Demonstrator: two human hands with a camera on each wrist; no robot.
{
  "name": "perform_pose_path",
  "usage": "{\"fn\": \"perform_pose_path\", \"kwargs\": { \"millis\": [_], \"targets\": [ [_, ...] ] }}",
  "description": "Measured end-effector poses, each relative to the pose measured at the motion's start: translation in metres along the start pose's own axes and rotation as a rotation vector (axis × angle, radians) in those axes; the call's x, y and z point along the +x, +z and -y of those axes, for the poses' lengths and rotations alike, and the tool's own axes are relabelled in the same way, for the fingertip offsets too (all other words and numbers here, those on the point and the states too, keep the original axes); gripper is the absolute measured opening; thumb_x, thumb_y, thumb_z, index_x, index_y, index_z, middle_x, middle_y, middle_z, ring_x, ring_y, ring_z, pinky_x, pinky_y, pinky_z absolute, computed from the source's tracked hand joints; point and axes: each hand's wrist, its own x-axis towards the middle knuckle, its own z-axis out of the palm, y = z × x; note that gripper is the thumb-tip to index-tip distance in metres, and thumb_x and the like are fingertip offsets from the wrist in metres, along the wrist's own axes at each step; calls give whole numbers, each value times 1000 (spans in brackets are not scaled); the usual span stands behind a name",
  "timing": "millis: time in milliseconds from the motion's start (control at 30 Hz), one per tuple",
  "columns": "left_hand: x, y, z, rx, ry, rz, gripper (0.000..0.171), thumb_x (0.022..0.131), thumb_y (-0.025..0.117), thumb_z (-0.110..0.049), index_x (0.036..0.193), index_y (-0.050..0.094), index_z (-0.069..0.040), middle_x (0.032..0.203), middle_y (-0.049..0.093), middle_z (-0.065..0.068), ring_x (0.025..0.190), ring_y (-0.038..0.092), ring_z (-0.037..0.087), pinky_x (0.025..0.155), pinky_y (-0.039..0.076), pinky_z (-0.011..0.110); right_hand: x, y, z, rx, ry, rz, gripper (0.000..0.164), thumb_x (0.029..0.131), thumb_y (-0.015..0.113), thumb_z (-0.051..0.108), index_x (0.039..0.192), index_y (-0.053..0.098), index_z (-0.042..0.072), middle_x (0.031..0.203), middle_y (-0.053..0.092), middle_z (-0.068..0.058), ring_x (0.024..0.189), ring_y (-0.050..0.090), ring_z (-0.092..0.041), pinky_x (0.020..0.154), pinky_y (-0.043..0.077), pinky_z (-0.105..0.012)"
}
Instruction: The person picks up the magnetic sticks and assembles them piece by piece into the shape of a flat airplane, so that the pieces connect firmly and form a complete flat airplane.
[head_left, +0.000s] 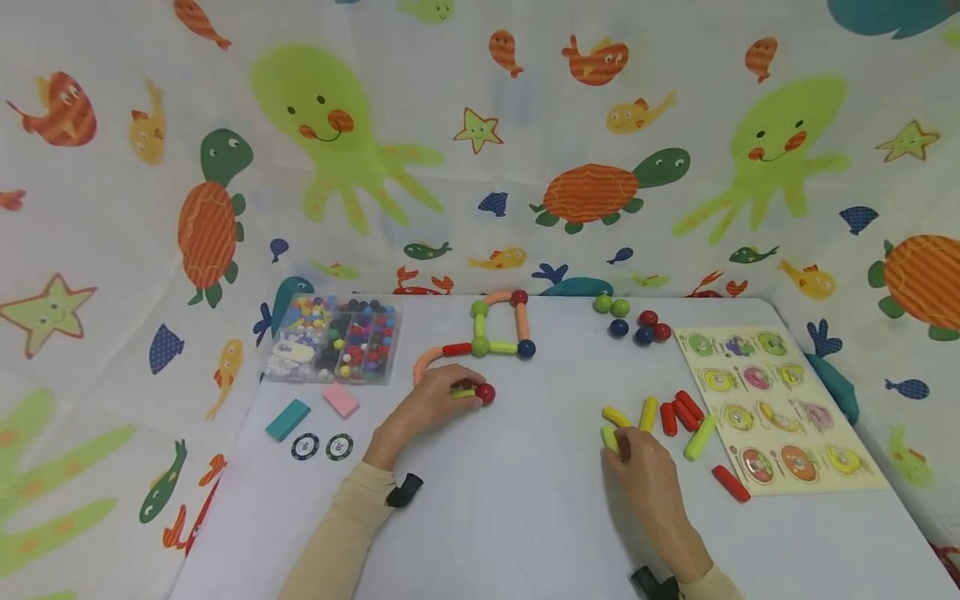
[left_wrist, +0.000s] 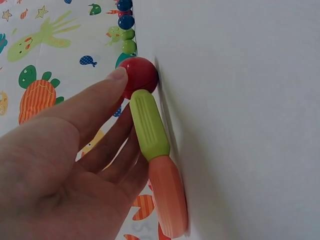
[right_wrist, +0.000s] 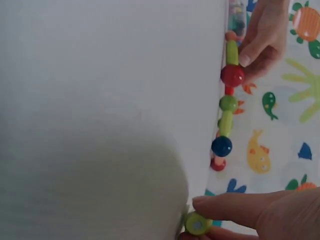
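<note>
My left hand (head_left: 441,396) pinches a red ball (left_wrist: 140,75) with the thumb on its side. From that ball runs a light-green rod (left_wrist: 150,125), joined to an orange curved rod (left_wrist: 169,197). The curved rod meets a red rod (head_left: 457,349) on a closed loop of rods and balls, with a green ball (head_left: 480,345) and a dark blue ball (head_left: 527,348) at its near corners. At the right, my right hand (head_left: 647,471) grips a light-green rod (right_wrist: 198,223) between thumb and fingers, its round end showing in the right wrist view.
Beside the right hand lie yellow rods (head_left: 649,413), red rods (head_left: 731,483) and a green rod (head_left: 701,437). Several loose balls (head_left: 645,335) sit behind. A picture board (head_left: 780,408) stands right; a bead box (head_left: 337,342), blocks (head_left: 288,420) and round chips (head_left: 340,447) lie left.
</note>
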Motion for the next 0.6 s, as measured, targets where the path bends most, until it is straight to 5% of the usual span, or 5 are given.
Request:
{"fn": "perform_pose_path", "kwargs": {
  "millis": [333, 600],
  "targets": [
    [-4, 1, 2, -12, 9, -20, 31, 89, 79, -16, 119, 73, -13, 114, 73, 0, 106, 67, 17, 96, 55, 39, 13, 11, 49, 313, -102, 13, 25, 85, 81, 11, 108, 72, 9, 90, 71, -1, 84, 67, -14, 74, 57, -22],
    [-2, 4, 5, -5, 34, -30, 28, 90, 78, -19, 117, 73, -13, 111, 73, 0, 104, 68, 14, 94, 55, 38, 33, 47, 93, 432, -48, 158, 25, 86, 79, 16, 109, 71, 8, 92, 72, -2, 84, 67, -12, 73, 55, -21]
  ]
}}
